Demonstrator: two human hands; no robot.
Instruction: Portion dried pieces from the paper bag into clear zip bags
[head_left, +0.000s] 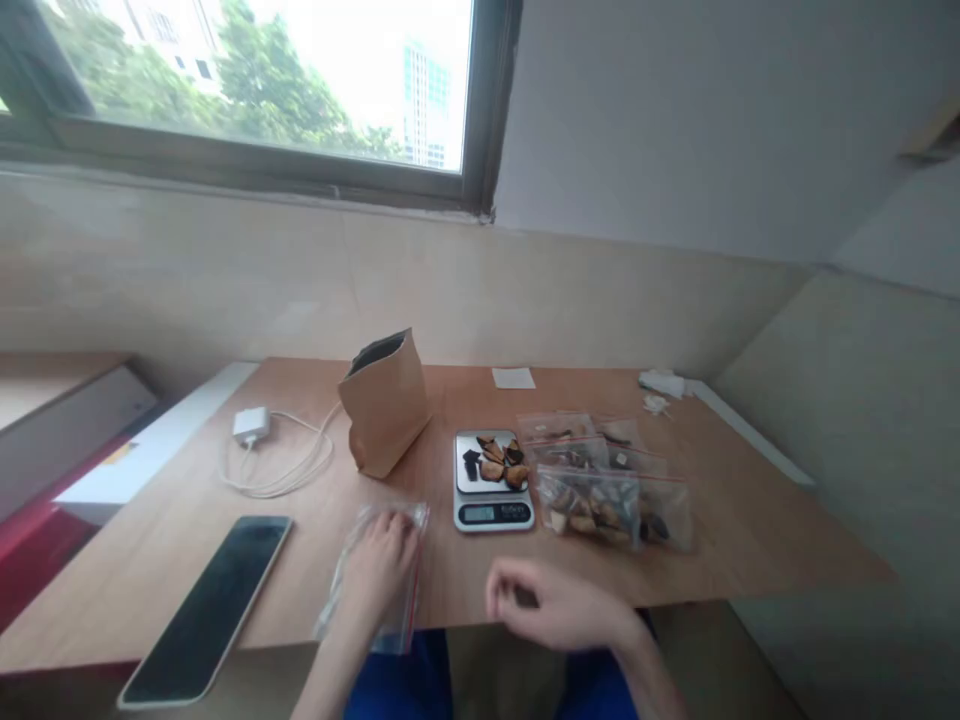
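Black glass, far left: the phone (206, 610) lies slanted on the wooden table (772, 525), its near end reaching past the front edge. Beyond it I log a white charger (251, 425), its cable (259, 493) looped loosely toward the paper bag (390, 405), which stands with its mouth gaping. In front of that, the left hand (386, 550) rests on a flat clear bag (394, 620) with a red strip, fingers bent down; from my remote seat I cannot tell whether they grip or merely press. Centre: kitchen scale (470, 485), brown and blackish pieces (493, 470) on its plate (display reading too small for me). Well behind it, a white slip (514, 378). The right hand (551, 602), blurred, is in front of the scale, fingers curled toward the thumb; I cannot tell whether the dark patch inside is a held piece. Just right of the scale, several filled bags (592, 500) overlap. Far right corner: crumpled white stuff (662, 383).
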